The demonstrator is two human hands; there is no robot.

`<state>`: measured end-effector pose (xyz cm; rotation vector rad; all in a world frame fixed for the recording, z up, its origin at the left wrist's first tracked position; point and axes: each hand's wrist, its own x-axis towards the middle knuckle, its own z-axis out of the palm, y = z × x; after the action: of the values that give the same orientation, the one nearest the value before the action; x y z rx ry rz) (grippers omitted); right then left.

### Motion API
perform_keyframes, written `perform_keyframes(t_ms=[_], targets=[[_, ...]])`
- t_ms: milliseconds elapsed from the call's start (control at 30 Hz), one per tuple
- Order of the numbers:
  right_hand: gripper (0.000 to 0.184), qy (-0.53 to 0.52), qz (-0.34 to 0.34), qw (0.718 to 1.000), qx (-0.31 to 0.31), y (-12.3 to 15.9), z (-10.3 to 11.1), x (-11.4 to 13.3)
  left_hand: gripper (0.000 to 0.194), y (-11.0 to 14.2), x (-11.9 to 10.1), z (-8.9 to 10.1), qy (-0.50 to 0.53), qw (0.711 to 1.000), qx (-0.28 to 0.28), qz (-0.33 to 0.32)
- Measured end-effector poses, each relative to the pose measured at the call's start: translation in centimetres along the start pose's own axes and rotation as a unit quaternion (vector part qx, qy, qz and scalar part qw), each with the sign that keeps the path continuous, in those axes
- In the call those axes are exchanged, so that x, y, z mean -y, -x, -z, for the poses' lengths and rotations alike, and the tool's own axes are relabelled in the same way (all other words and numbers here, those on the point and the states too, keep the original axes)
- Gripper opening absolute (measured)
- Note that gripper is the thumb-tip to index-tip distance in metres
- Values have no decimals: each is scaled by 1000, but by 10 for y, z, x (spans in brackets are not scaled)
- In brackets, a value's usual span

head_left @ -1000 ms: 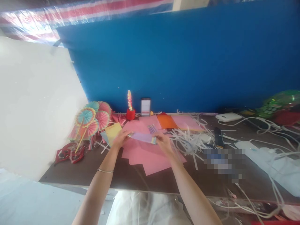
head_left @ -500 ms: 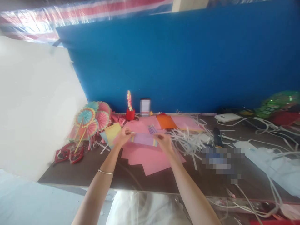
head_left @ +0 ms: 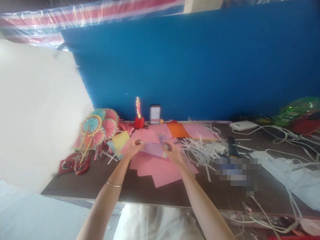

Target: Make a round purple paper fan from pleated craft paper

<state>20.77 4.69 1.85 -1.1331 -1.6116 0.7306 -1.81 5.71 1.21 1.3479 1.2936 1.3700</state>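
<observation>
A purple sheet of paper with yellowish strips near its ends is stretched between my two hands. My left hand pinches its left end, and my right hand pinches the right end at the upper corner. Beneath it, several pink sheets lie overlapping on the dark table. Just beyond the purple paper lie thin purple strips. A yellow sheet rests to the left of my left hand.
Folded paper fans and red-handled scissors are at the left. A red holder and an orange sheet stand or lie at the back. White paper strips, a black object and cables spread over the right.
My hands have drawn slightly closer together, the left moving a little right. The purple paper between them now shows a narrower face. The rest of the table looks unchanged.
</observation>
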Motion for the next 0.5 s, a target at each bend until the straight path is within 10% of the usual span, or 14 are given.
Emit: perform_keyframes(t_ms=[200, 500], targets=[[12, 113, 78, 991, 5, 4, -6, 5, 31, 10, -9, -13, 15, 995, 96, -2], [12, 64, 30, 995, 75, 4, 2, 17, 27, 11, -22, -3, -10, 995, 95, 16]])
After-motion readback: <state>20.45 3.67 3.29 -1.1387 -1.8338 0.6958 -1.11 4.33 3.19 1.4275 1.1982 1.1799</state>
